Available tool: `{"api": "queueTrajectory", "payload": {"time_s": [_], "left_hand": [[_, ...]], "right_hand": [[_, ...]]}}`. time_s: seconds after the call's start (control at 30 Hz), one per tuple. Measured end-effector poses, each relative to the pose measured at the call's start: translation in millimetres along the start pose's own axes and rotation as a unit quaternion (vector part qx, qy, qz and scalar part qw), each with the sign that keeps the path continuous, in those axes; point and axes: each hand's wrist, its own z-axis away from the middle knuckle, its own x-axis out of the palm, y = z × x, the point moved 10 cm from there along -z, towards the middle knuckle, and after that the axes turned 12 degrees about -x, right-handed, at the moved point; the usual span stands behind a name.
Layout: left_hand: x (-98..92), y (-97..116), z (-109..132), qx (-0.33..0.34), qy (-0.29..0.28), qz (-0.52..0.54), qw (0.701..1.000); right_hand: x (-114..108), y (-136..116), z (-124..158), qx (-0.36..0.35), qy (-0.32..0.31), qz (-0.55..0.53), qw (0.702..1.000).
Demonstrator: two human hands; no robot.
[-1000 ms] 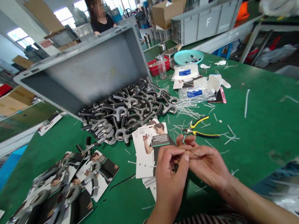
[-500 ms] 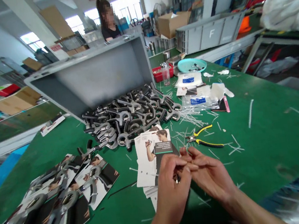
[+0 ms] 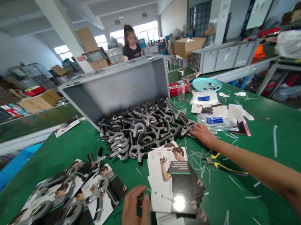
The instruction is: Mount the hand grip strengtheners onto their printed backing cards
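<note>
My right hand (image 3: 203,134) reaches out to the right edge of a heap of grey and black hand grip strengtheners (image 3: 141,129). Its stretched fingertips touch the end of one hand grip strengthener (image 3: 184,123); no firm hold on it shows. My left hand (image 3: 135,217) is open and holds nothing, thumb and fingers apart, just left of a stack of printed backing cards (image 3: 162,186). The top card shows a person using a grip. Left of that hand, several hand grips lie mounted on cards (image 3: 99,196).
A tipped grey crate (image 3: 118,89) stands behind the heap. Yellow-handled cutting pliers (image 3: 224,165) and scattered white ties (image 3: 200,158) lie under and around my right forearm. Farther back are plastic packets (image 3: 214,119), a glass jar (image 3: 181,90) and a turquoise tray (image 3: 195,83). A person (image 3: 131,49) is beyond the crate.
My hands, together over the cards before, have parted. The right has moved forward to the heap, the left has moved left and opened. The camera view has tilted up.
</note>
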Motion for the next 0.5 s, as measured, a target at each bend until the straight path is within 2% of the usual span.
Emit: {"api": "queueTrajectory", "payload": {"time_s": [0.1, 0.17, 0.27, 0.33, 0.4, 0.47, 0.5], "left_hand": [[17.6, -30.4, -2.9, -0.082, -0.086, 0.002, 0.993], [29.3, -39.8, 3.0, -0.109, -0.134, 0.023, 0.985], [36.4, -43.9, 13.7, -0.115, -0.147, 0.028, 0.982], [32.8, -45.9, 17.1, -0.116, -0.131, 0.019, 0.984], [20.6, -44.1, 15.0, -0.111, -0.099, 0.012, 0.989], [1.3, -30.9, 8.5, -0.081, -0.058, 0.004, 0.995], [-8.6, -17.6, 5.0, -0.052, -0.039, 0.000, 0.998]], "right_hand": [[7.8, 0.8, -11.3, -0.069, -0.046, 0.022, 0.996], [6.6, 2.5, -14.9, -0.109, -0.068, 0.023, 0.991], [-8.6, 3.8, -17.4, -0.145, -0.078, 0.020, 0.986], [-31.9, 4.9, -17.2, -0.130, -0.057, 0.018, 0.990], [-66.1, 5.4, -14.0, -0.080, -0.013, 0.020, 0.996], [-105.5, -0.4, -6.7, -0.021, 0.038, 0.020, 0.999], [-123.1, -6.5, -2.6, 0.008, 0.055, 0.006, 0.998]]}}
